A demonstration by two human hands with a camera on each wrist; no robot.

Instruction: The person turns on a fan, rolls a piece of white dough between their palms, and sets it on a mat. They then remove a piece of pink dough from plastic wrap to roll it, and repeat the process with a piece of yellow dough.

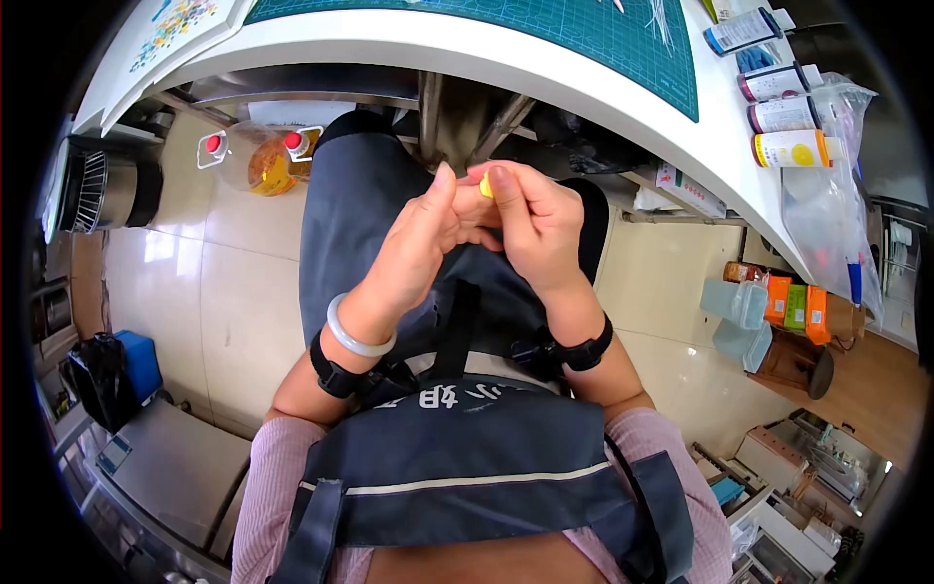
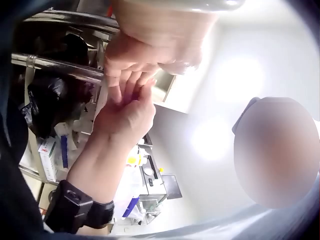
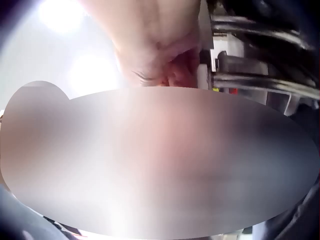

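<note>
A small yellow piece (image 1: 485, 185) shows in the head view between the two hands, above the lap. The right hand (image 1: 533, 219) pinches it between thumb and curled fingers. Close against it on the left is the left hand (image 1: 424, 229), thumb raised and fingers reaching toward the right hand's fingers; whether they touch the piece is hidden. In the left wrist view the left hand (image 2: 150, 50) and right hand (image 2: 125, 117) meet at the fingers, and the piece is not visible. The right wrist view shows the right hand (image 3: 165, 55), its fingers partly covered by a blurred area.
A white table (image 1: 389, 49) with a green cutting mat (image 1: 584, 49) curves ahead of the hands. Several bottles, one with a yellow label (image 1: 786, 149), stand at its right edge. Metal table legs (image 1: 429, 112) are beyond the knees. Oil jugs (image 1: 270, 165) stand on the floor at left.
</note>
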